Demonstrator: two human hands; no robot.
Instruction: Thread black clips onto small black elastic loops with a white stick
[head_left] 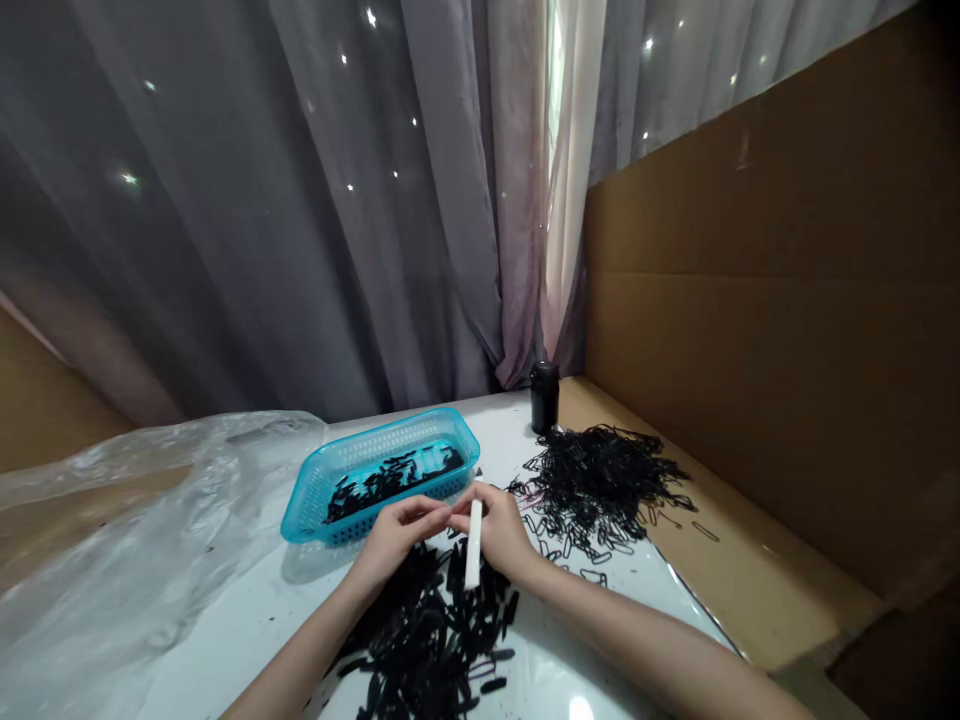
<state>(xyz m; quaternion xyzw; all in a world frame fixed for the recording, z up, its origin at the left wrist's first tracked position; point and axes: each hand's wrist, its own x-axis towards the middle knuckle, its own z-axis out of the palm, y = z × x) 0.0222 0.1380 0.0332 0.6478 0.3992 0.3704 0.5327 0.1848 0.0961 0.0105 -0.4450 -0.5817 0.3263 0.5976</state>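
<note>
My left hand [401, 535] and my right hand [501, 525] meet in the middle, their fingertips pinched close together. A narrow white stick-like tool [473, 550] sits in my right hand, its lower end pointing toward me. What my left fingertips hold is too small to make out. Beneath both hands spreads a heap of flat, elongated black pieces [431, 640]. Just beyond my left hand stands a blue plastic basket [300, 497], with more black pieces [386, 475] lying on its bottom. To the right of my right hand lies a tangled pile of thin black loops [600, 475].
A black cylindrical jar [544, 398] stands at the back of the white table [225, 625]. Clear plastic sheeting [142, 540] covers the left side. A tall cardboard panel [765, 300] rises on the right, and grey curtains [247, 230] hang behind.
</note>
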